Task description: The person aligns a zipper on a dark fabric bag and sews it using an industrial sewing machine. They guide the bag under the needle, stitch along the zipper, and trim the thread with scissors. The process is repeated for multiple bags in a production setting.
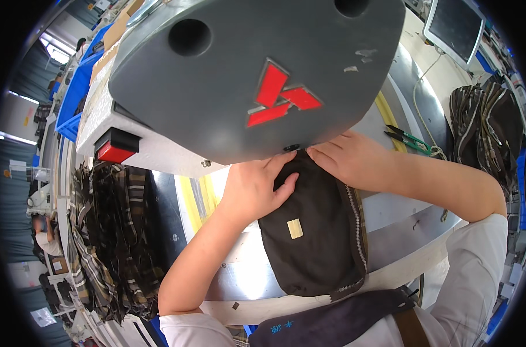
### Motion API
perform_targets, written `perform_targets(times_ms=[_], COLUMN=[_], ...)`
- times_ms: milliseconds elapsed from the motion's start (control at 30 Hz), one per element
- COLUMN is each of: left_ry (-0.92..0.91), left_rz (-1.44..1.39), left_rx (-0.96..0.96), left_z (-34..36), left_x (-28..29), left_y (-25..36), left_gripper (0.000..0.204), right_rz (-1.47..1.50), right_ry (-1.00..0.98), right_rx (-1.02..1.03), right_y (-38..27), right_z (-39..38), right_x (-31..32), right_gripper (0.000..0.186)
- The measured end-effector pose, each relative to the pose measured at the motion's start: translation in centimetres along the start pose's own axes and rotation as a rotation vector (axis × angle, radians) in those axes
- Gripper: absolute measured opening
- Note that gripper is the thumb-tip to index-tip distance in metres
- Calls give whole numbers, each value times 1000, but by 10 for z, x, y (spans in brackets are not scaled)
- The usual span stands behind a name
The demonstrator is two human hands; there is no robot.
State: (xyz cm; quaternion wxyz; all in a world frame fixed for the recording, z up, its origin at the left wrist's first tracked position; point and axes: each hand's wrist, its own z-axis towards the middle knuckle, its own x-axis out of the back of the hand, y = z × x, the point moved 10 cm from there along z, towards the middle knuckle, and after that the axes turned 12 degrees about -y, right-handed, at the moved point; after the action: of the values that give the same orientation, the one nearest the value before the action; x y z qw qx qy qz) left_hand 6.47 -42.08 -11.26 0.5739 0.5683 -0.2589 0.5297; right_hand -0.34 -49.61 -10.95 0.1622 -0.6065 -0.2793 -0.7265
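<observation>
A dark fabric pouch point(309, 248) with a metal zipper point(355, 231) along its right edge lies on the work surface, its far end under a big grey sewing machine head point(216, 104). A small cream tape patch point(295, 228) sits on the cloth. My left hand point(257, 188) rests on the pouch's upper left, thumb and index finger apart. Across the upper right of the cloth lies my right hand point(352, 162), fingers stretched toward the machine. The machine head covers the stitching spot, and the right thumb is not visible.
Plaid and dark fabric pieces point(112, 231) hang in a pile at left. Green-handled snips point(410, 141) lie at right, near a cord. More zippered dark pieces point(485, 127) are stacked beyond. A screen point(456, 26) stands at upper right, blue bins point(75, 101) at upper left.
</observation>
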Motion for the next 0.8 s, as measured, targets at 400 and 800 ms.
perform_targets(times_ms=[400,800], left_ry=[45,44], left_rz=[20,-12], left_rx=[-21,34], left_z=[1,8], left_x=[5,4], left_y=[0,-9], left_gripper=[32,28], right_rz=[-37,-19], right_ry=[14,17], right_rx=[3,-8], right_y=[-1,8], right_z=[1,2], right_x=[3,2], right_gripper=[32,34])
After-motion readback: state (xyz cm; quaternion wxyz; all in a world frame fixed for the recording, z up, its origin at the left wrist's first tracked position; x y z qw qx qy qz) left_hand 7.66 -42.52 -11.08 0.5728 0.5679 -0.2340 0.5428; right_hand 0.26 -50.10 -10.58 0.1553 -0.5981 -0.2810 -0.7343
